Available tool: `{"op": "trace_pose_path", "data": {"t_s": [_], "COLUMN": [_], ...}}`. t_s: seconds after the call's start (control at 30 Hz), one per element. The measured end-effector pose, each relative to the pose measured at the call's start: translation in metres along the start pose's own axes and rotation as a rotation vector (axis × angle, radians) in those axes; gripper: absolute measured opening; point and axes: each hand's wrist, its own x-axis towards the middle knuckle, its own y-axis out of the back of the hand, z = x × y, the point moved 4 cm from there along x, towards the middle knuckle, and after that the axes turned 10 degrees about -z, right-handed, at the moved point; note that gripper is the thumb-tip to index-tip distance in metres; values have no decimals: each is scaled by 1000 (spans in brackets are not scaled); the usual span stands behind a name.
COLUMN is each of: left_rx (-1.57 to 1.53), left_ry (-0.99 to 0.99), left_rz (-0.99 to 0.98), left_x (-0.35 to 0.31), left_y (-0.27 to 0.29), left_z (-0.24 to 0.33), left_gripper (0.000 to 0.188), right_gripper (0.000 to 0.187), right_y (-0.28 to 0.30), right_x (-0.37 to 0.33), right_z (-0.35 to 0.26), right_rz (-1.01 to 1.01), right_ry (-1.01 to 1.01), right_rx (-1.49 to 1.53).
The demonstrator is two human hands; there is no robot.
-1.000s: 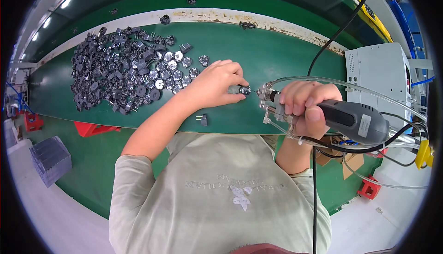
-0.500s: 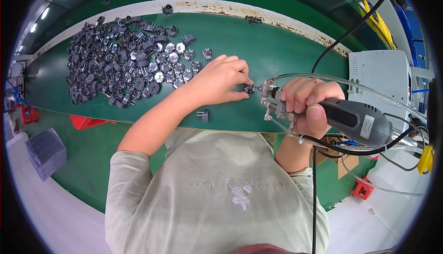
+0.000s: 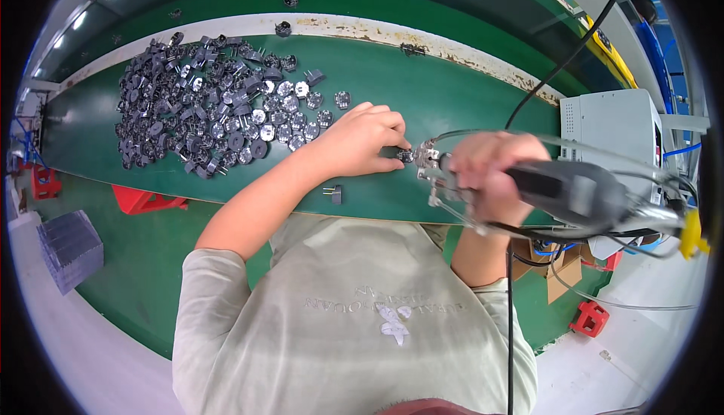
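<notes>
Between the thumb and fingers of my left hand is a small dark plug part, pinched against the green bench. My right hand is wrapped round a grey-and-black electric screwdriver, slightly blurred. Its metal tip fitting, with clear hoses on it, points left and meets the plug part or lies right beside it; exact contact is hidden. A loose two-pin plug lies near the bench's front edge, just below my left forearm.
A big heap of dark plug parts covers the bench's left side. One single plug part lies right of it. A white machine box stands at the right. A black cable and an air hose run around the screwdriver.
The screwdriver and my right hand have shifted slightly left and down, blurring with motion. My left hand still pinches the plug part. The whole view has shifted a little.
</notes>
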Motion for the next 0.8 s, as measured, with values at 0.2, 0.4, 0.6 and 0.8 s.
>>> {"op": "trace_pose_path", "data": {"t_s": [0.2, 0.4, 0.6, 0.8], "left_rx": [-29, -51, -50, -45], "left_ry": [-13, 3, 1, 1], "left_rz": [19, -25, -15, -19], "left_x": [-3, -2, -3, -2], "left_y": [-1, -1, 0, 1], "left_z": [0, -1, -2, -1], "left_gripper": [29, 29, 29, 29], "right_gripper": [28, 31, 26, 26], "right_y": [0, -3, -1, -4], "right_x": [-3, -9, -9, -7], "right_z": [-25, 0, 1, 5], "right_rz": [-109, -13, -78, -71], "right_ry": [89, 33, 2, -10], "right_rx": [-125, -18, -92, -127]}}
